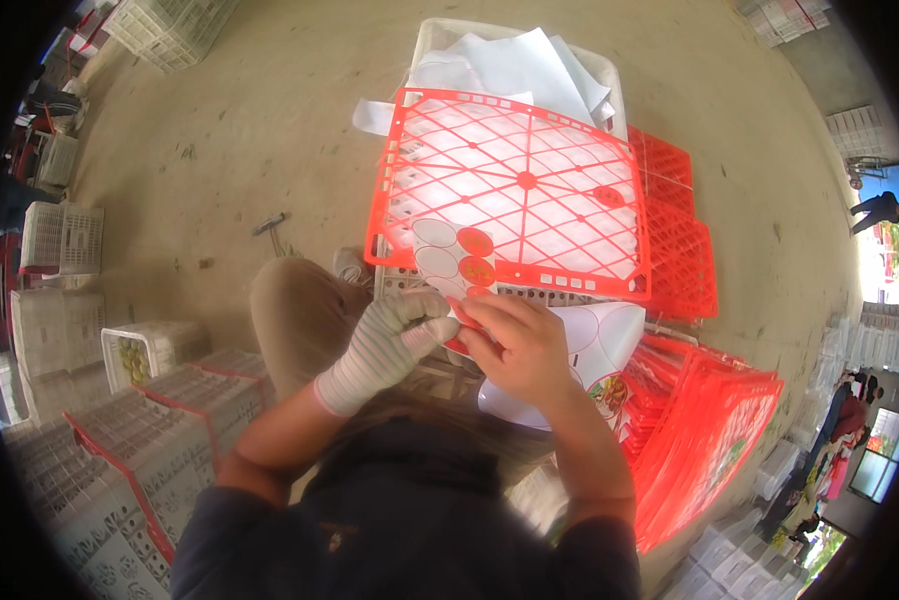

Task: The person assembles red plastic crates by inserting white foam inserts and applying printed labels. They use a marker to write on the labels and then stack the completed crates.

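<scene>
A sheet of round stickers (437, 262) stands between my hands, with pale circles in one column and red round stickers in the other. My left hand (375, 350), in a striped white glove, grips the sheet's lower end. Bare fingers of my right hand (520, 345) pinch a red sticker (460, 316) at that end; whether it has come off the sheet is hidden. Just beyond lies a red lattice lid (528, 181), flat on top of a white plastic crate (560, 294). A larger white printed sheet (610, 335) rests beside my right hand.
Red lattice lids (710, 440) lean in a stack at the right, with more red lids (675, 225) beyond. A white bin (425, 45) of loose pale sheets stands at the far side. Strapped white crates (160, 430) fill the left. A hammer-like tool (269, 224) lies on the floor.
</scene>
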A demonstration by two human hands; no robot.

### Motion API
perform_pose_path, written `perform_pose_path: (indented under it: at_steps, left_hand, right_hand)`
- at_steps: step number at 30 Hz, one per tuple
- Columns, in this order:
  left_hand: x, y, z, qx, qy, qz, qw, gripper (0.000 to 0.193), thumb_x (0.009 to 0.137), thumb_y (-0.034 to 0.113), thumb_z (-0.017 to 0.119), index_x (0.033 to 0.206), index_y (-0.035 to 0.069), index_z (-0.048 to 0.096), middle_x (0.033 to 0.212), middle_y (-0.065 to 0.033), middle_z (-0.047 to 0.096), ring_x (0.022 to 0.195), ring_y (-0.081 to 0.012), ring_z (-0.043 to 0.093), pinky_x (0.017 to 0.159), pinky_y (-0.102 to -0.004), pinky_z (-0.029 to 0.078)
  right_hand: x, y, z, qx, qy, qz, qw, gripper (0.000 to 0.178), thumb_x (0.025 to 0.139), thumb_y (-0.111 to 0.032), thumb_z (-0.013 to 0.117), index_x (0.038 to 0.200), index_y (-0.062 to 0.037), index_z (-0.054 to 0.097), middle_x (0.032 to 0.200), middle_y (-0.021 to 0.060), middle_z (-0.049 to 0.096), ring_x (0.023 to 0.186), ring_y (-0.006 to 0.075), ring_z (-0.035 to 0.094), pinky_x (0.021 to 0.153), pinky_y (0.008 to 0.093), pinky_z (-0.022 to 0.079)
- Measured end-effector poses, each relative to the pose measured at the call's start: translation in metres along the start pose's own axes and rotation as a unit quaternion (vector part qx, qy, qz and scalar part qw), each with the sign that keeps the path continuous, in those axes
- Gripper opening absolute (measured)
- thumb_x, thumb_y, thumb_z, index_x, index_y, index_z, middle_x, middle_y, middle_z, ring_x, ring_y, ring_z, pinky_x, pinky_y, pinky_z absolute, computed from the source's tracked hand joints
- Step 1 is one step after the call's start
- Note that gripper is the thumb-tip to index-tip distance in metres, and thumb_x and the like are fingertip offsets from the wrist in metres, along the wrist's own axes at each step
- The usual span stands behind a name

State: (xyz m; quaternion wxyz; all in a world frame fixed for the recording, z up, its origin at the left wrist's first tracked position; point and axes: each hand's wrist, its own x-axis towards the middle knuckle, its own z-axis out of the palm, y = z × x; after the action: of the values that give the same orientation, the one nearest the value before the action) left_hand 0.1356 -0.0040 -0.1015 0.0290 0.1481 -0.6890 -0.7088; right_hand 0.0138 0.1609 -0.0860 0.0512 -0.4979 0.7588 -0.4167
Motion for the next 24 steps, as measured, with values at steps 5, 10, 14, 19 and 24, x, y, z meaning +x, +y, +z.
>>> perform_pose_path:
  at_steps: [5, 10, 14, 19, 24]
  left_hand:
    - [-0.004, -0.005, -0.006, 0.093, 0.031, 0.128, 0.987, 0.013, 0.089, 0.010, 0.068, 0.098, 0.001, 0.067, 0.090, -0.0105, 0.063, 0.086, -0.0224, 0.062, 0.079, -0.0355, 0.050]
    - [-0.003, -0.021, -0.004, -0.010, -0.002, 0.057, 0.998, 0.015, 0.089, 0.014, 0.066, 0.096, 0.001, 0.067, 0.090, -0.0138, 0.063, 0.091, -0.0296, 0.061, 0.084, -0.0386, 0.049]
    - [-0.008, -0.031, -0.008, -0.022, 0.004, 0.087, 0.996, 0.015, 0.087, 0.012, 0.065, 0.096, 0.000, 0.067, 0.091, -0.0132, 0.065, 0.090, -0.0274, 0.062, 0.084, -0.0377, 0.050]
    - [-0.004, -0.020, -0.020, -0.023, -0.029, 0.055, 0.998, 0.018, 0.088, 0.008, 0.066, 0.104, 0.000, 0.068, 0.098, -0.0121, 0.066, 0.097, -0.0244, 0.063, 0.089, -0.0360, 0.050]
    - [-0.005, -0.032, -0.022, -0.066, 0.019, -0.011, 0.998, 0.024, 0.090, 0.007, 0.067, 0.112, -0.002, 0.066, 0.109, -0.0121, 0.066, 0.105, -0.0229, 0.063, 0.095, -0.0346, 0.049]
  right_hand:
    - [-0.002, -0.003, 0.016, -0.086, 0.035, -0.059, 0.994, 0.021, 0.078, -0.007, 0.076, 0.099, -0.0060, 0.073, 0.099, 0.0055, 0.071, 0.071, 0.0224, 0.069, 0.061, 0.0348, 0.056]
    - [-0.009, 0.003, 0.029, -0.275, 0.052, -0.139, 0.950, 0.017, 0.078, -0.003, 0.072, 0.094, -0.0043, 0.072, 0.092, 0.0064, 0.071, 0.070, 0.0239, 0.069, 0.060, 0.0352, 0.055]
    - [-0.006, -0.002, 0.035, -0.257, 0.046, -0.118, 0.958, 0.013, 0.078, -0.001, 0.068, 0.091, -0.0016, 0.070, 0.086, 0.0086, 0.070, 0.069, 0.0271, 0.068, 0.061, 0.0362, 0.054]
    - [-0.005, 0.006, 0.037, -0.053, 0.035, 0.031, 0.997, 0.008, 0.081, -0.002, 0.064, 0.087, 0.0016, 0.068, 0.079, 0.0128, 0.068, 0.062, 0.0289, 0.064, 0.059, 0.0366, 0.051]
    - [0.017, -0.015, 0.038, 0.199, 0.044, 0.276, 0.939, 0.013, 0.091, -0.005, 0.059, 0.091, 0.0046, 0.068, 0.063, 0.0009, 0.055, 0.053, 0.0069, 0.051, 0.049, 0.0254, 0.038]
